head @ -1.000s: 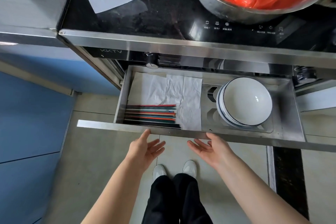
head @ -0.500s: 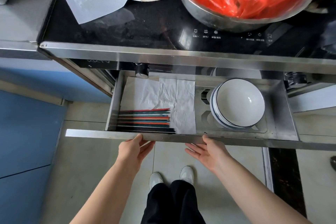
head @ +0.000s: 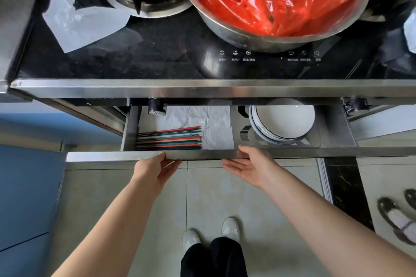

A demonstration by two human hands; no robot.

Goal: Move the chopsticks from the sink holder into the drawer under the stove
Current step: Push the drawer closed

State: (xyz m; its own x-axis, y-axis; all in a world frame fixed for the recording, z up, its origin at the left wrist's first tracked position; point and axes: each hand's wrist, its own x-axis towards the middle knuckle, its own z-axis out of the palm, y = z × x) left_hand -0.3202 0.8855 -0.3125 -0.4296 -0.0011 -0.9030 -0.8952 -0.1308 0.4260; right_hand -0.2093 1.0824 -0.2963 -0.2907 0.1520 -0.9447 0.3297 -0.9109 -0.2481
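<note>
Although the stove (head: 157, 60) hid the back of the drawer (head: 225, 154) under its steel edge, the job looked nearly finished: the drawer stood partly out, and only pushing it shut seemed to remain. Both hands met its front panel, empty of any load; the left hand (head: 155, 170) curled loosely over the lip with its fingers out of sight beneath, the right hand (head: 248, 164) lay flat and spread against it. The bowls (head: 283, 122) at the right were part covered by the stove front. The chopsticks (head: 168, 138) lay side by side on white paper (head: 218, 130) at the drawer's left. No sink holder was in view, so whether any were left there could not be told.
</note>
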